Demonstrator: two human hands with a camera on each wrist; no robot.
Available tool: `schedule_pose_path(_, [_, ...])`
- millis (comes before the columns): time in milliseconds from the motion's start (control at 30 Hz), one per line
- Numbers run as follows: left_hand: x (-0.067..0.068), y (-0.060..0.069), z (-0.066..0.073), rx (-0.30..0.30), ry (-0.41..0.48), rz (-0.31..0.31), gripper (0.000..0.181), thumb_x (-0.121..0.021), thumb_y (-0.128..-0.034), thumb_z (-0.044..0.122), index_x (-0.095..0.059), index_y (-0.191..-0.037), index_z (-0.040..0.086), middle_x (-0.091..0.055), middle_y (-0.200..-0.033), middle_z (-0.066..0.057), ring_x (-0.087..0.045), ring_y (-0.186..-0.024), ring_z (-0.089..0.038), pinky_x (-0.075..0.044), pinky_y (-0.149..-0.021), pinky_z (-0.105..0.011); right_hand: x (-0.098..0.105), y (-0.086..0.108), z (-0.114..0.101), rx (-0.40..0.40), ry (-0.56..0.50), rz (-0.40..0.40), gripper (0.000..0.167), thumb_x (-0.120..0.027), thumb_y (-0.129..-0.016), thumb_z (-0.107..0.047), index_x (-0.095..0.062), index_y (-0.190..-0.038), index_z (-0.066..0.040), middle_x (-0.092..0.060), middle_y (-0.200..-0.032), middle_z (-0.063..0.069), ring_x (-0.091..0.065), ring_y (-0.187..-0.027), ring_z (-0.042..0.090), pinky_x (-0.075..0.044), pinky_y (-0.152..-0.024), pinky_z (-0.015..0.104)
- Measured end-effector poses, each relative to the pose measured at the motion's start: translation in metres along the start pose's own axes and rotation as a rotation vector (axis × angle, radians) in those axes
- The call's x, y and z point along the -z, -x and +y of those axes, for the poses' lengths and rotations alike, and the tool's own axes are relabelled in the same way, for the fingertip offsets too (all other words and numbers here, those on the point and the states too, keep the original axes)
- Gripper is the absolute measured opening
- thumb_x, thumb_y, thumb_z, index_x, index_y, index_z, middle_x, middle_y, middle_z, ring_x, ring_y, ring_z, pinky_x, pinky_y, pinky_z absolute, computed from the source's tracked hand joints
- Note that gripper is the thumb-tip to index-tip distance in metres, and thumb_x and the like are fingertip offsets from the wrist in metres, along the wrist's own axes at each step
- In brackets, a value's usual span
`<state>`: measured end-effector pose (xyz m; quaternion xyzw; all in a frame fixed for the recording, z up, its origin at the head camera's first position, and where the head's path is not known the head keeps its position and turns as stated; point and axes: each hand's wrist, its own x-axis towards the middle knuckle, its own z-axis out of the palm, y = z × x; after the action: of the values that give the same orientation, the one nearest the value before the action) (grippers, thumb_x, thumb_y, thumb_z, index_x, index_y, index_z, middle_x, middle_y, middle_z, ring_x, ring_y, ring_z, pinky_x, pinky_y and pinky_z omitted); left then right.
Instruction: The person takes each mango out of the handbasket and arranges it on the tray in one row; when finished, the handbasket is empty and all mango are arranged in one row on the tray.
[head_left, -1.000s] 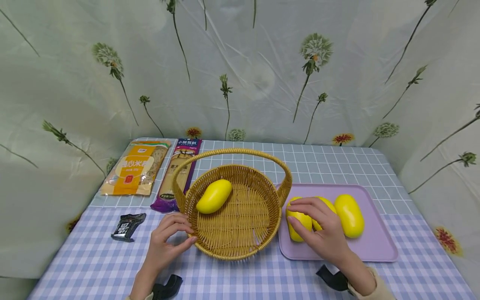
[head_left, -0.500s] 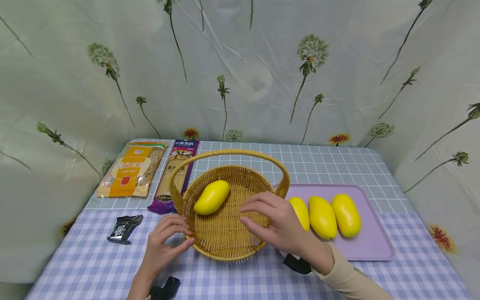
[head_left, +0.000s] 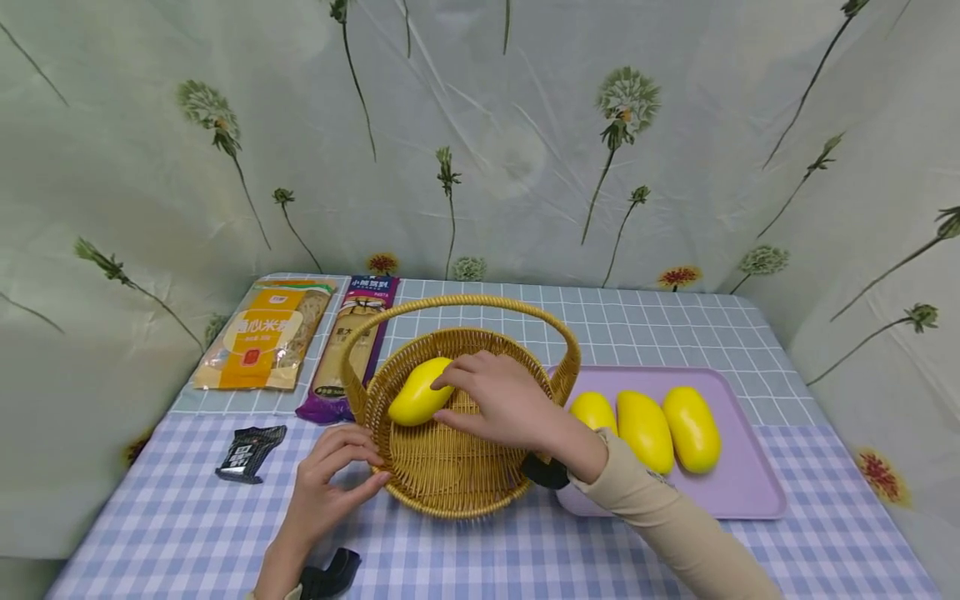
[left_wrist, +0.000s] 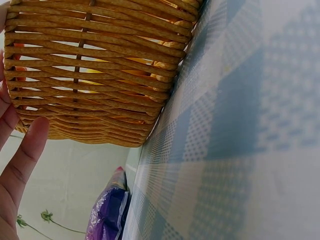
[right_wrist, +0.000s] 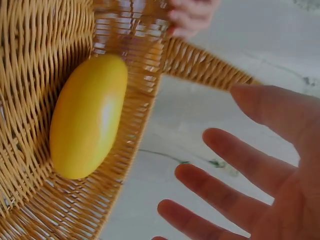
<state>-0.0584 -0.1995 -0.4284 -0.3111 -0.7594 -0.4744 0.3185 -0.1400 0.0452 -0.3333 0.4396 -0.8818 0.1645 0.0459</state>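
A round wicker basket with a tall handle stands mid-table, one yellow mango lying inside at its left. My left hand holds the basket's front-left rim; in the left wrist view its thumb lies by the woven wall. Over the basket reaches my right hand, its fingertips overlapping the mango's right end in the head view. From the right wrist, the mango appears apart from the spread fingers, with nothing in the hand. To the right, several mangoes lie on a lilac tray.
Behind and left of the basket lie a purple pasta packet and an orange-labelled food bag. A small black wrapped packet is at the left. A dandelion-print curtain borders the table's back and sides.
My right hand has moved left from above the tray's mangoes to above the mango in the basket. The left hand has stayed at the basket rim.
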Motion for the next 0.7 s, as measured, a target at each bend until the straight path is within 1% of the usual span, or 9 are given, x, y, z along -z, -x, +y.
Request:
schedule_pose_path(100, [0.001, 0.0, 0.0, -0.007, 0.003, -0.002, 0.021, -0.077, -0.0816, 0.024, -0.066, -0.077, 0.006, -0.063, -0.086, -0.011, -0.054, -0.091, -0.028, -0.039, -0.097, -0.029, -0.007, -0.015, 0.009, -0.044, -0.014, -0.084, 0.038, -0.063, -0.089, -0.044, -0.067, -0.115, -0.017, -0.061, -0.116, 0.001, -0.055, -0.107, 0.021, -0.046, -0.089, 0.037])
schedule_pose_path(167, [0.001, 0.0, 0.0, -0.013, 0.004, -0.003, 0.021, -0.077, -0.081, 0.023, -0.066, -0.077, 0.006, -0.062, -0.086, -0.011, -0.054, -0.091, -0.028, -0.039, -0.097, -0.029, -0.012, -0.024, 0.015, -0.07, -0.03, -0.118, 0.038, -0.063, -0.09, -0.044, -0.066, -0.117, -0.017, -0.06, -0.118, 0.002, -0.055, -0.107, 0.022, -0.047, -0.087, 0.037])
schedule_pose_path(267, [0.0, -0.001, 0.0, -0.01, 0.003, -0.011, 0.021, -0.077, -0.0811, 0.023, -0.066, -0.077, 0.006, -0.063, -0.087, -0.009, -0.054, -0.091, -0.028, -0.039, -0.097, -0.029, -0.019, -0.033, 0.021, -0.091, -0.059, -0.144, 0.038, -0.063, -0.09, -0.042, -0.066, -0.119, -0.017, -0.06, -0.119, 0.003, -0.055, -0.105, 0.023, -0.048, -0.084, 0.037])
schedule_pose_path(367, [0.0, -0.002, 0.001, -0.011, 0.003, -0.011, 0.021, -0.077, -0.0812, 0.023, -0.066, -0.077, 0.006, -0.063, -0.087, -0.009, -0.054, -0.09, -0.029, -0.039, -0.096, -0.028, -0.023, -0.042, 0.024, -0.097, -0.073, -0.173, 0.037, -0.063, -0.091, -0.04, -0.065, -0.121, -0.019, -0.058, -0.123, 0.003, -0.053, -0.109, 0.024, -0.046, -0.087, 0.039])
schedule_pose_path(500, [0.0, -0.003, 0.001, -0.008, 0.002, -0.005, 0.022, -0.077, -0.0815, 0.023, -0.066, -0.076, 0.005, -0.062, -0.085, -0.012, -0.054, -0.089, -0.03, -0.039, -0.096, -0.028, -0.029, -0.053, 0.028, -0.097, -0.081, -0.221, 0.036, -0.063, -0.091, -0.038, -0.065, -0.122, -0.02, -0.054, -0.13, 0.003, -0.049, -0.116, 0.025, -0.043, -0.093, 0.042])
schedule_pose_path(700, [0.0, -0.002, 0.001, -0.008, -0.002, -0.004, 0.022, -0.077, -0.0817, 0.023, -0.065, -0.076, 0.005, -0.062, -0.085, -0.013, -0.054, -0.088, -0.03, -0.039, -0.096, -0.028, -0.044, -0.065, 0.033, -0.09, -0.106, -0.29, 0.035, -0.065, -0.091, -0.033, -0.064, -0.123, -0.021, -0.05, -0.136, 0.005, -0.045, -0.122, 0.027, -0.04, -0.098, 0.046])
